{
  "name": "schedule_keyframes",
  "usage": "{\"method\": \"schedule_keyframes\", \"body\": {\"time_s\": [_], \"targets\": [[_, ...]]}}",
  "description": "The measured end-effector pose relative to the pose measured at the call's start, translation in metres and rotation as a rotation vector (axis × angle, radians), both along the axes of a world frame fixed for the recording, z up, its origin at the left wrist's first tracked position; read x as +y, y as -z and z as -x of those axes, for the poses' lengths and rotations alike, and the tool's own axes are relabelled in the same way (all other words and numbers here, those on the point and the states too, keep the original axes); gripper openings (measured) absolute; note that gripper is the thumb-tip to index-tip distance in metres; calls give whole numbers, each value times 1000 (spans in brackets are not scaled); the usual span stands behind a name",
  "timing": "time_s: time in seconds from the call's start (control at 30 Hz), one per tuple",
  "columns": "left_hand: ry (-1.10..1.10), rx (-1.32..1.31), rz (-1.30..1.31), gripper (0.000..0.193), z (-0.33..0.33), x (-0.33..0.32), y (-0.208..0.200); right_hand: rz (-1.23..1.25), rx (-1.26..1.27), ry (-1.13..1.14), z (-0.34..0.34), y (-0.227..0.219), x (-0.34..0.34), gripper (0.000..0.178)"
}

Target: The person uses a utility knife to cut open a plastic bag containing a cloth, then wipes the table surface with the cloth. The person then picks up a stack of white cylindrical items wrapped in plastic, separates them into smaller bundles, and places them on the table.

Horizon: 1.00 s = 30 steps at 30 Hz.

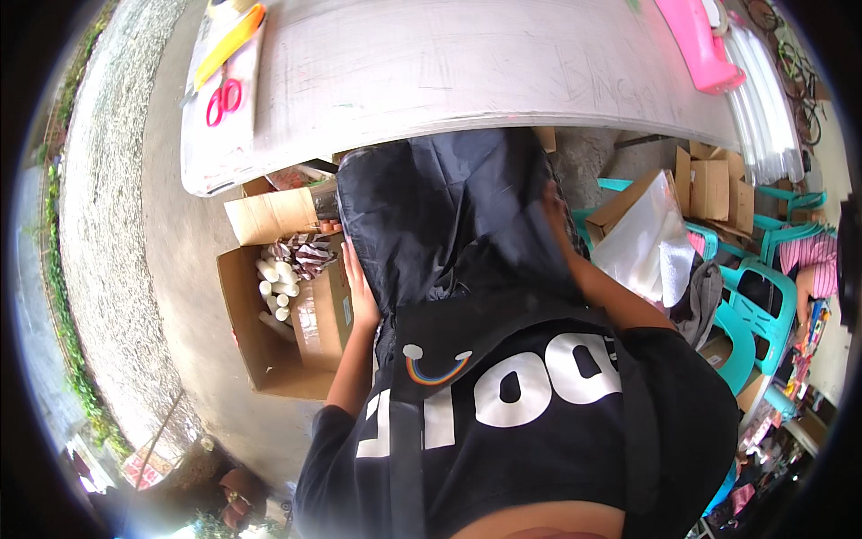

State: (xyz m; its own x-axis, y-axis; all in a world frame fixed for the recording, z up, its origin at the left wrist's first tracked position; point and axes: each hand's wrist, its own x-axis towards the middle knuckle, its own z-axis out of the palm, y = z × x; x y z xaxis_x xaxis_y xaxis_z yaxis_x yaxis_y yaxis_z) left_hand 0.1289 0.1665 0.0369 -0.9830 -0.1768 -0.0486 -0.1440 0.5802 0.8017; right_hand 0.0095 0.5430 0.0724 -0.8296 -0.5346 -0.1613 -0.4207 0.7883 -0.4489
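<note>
A large, creased black fabric bag (449, 207), or a cover like one, lies in front of my body. Its far end reaches beneath the table's near edge. Along its left side rests my left hand (359, 286), fingers stretched out against the cloth. My right hand (555, 216) is at the bag's right edge, blurred by motion, and its fingers are not clear. A black apron (503, 305) with a small rainbow patch hangs over my black shirt, just below the bag.
Across the top stands a white table (431, 72) with pink-handled scissors (224, 101), a yellow tool (231, 43) and a pink object (705, 49). At left is a cardboard box (247, 350) with white rolls (280, 289). Teal chairs (763, 301) and clear plastic (651, 238) stand right.
</note>
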Motion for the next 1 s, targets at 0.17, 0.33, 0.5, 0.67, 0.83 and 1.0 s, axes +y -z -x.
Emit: {"method": "schedule_keyframes", "body": {"time_s": [0.17, 0.33, 0.5, 0.67, 0.83, 1.0], "targets": [[149, 49, -93, 67, -42, -30, 18, -75, 362, -483, 48, -13, 16, 62], [-284, -736, -952, 61, -9, -44, -2, 73, -351, 926, 110, 23, 77, 58], [-672, -566, -1065, 55, 8, 3, -16, 99, -41, 149, 19, 15, 12, 58], [-197, -563, 216, 82, 53, 58, -67, 94, 78, -222, -17, -22, 13, 57], [0, -235, 269, 93, 98, 41, -73, 4, 165, -239, 54, -7, -1, 57], [316, 205, 230, 51, 108, -78, 44, -18, -46, 295, 110, 0, 6, 56]]}}
